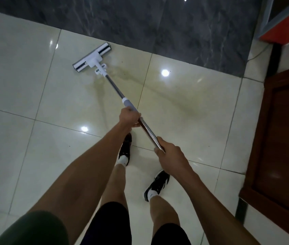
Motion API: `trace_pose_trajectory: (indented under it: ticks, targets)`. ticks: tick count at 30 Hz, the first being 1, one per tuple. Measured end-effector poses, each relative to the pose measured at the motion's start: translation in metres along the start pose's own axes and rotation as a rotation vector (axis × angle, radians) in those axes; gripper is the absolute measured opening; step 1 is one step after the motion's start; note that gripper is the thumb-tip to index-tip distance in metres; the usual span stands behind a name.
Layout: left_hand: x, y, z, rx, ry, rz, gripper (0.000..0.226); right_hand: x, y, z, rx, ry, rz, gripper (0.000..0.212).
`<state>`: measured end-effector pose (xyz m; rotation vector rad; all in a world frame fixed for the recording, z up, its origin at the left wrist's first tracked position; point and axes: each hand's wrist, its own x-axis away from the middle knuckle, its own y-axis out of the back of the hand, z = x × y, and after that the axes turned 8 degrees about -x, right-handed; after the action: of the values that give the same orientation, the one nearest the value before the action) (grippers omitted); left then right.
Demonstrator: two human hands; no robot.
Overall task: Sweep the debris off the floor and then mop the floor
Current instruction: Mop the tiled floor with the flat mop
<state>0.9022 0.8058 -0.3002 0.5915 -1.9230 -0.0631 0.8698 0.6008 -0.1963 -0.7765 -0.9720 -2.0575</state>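
White mop head beside dark tile edge, left hand, right hand both gripping pole

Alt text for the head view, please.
A person's left hand and right hand grip a flat mop's metal handle, its white mop head flat on glossy cream floor tiles near a dark marble strip; a yellowish wet streak lies alongside.
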Motion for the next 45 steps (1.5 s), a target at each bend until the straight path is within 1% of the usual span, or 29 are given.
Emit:
trace_pose_trajectory:
  ticks: [3,7,13,15,16,18,20,26,30,33,37,41,45]
  targets:
    - [-0.038,0.037,-0.028,0.014,-0.019,-0.028,0.02,-0.038,-0.014,0.044,-0.021,0.001,-0.005,0.043]
    - [-0.086,0.085,-0.079,0.011,-0.026,-0.038,0.023,-0.094,-0.025,0.111,-0.006,0.009,-0.023,0.04]
    - [-0.156,0.154,-0.156,0.069,-0.051,-0.082,0.03,-0.173,-0.03,0.208,-0.004,0.068,-0.059,0.044]
    - [-0.173,0.167,-0.173,0.082,-0.077,-0.079,0.027,-0.192,-0.028,0.227,0.002,0.081,-0.056,0.042]
    - [-0.178,0.169,-0.178,0.078,-0.088,-0.074,0.021,-0.197,-0.026,0.232,0.008,0.076,-0.053,0.042]
    - [-0.18,0.164,-0.181,0.055,-0.094,-0.063,0.014,-0.199,-0.018,0.229,0.014,0.045,-0.057,0.044]
    - [-0.175,0.15,-0.177,0.023,-0.091,-0.066,0.014,-0.188,-0.01,0.219,0.019,0.011,-0.057,0.046]
    - [-0.145,0.107,-0.147,-0.072,-0.066,-0.044,0.021,-0.141,-0.011,0.17,-0.098,-0.018,-0.075,0.045]
    - [-0.105,0.063,-0.12,-0.164,-0.091,-0.01,0.014,-0.101,-0.006,0.118,-0.15,-0.031,-0.108,0.044]
    - [-0.07,0.022,-0.091,-0.214,-0.112,0.018,0.012,-0.065,-0.001,0.067,-0.18,-0.016,-0.121,0.041]
    - [-0.011,-0.048,-0.027,-0.254,-0.125,0.054,0.007,0.001,0.002,-0.026,-0.194,-0.031,-0.127,0.043]
    - [0.057,-0.125,0.046,-0.227,-0.125,0.066,0.009,0.074,0.011,-0.118,-0.219,-0.115,-0.127,0.045]
    - [0.108,-0.168,0.088,-0.166,-0.099,0.102,0.02,0.129,0.019,-0.172,-0.218,-0.116,-0.135,0.045]
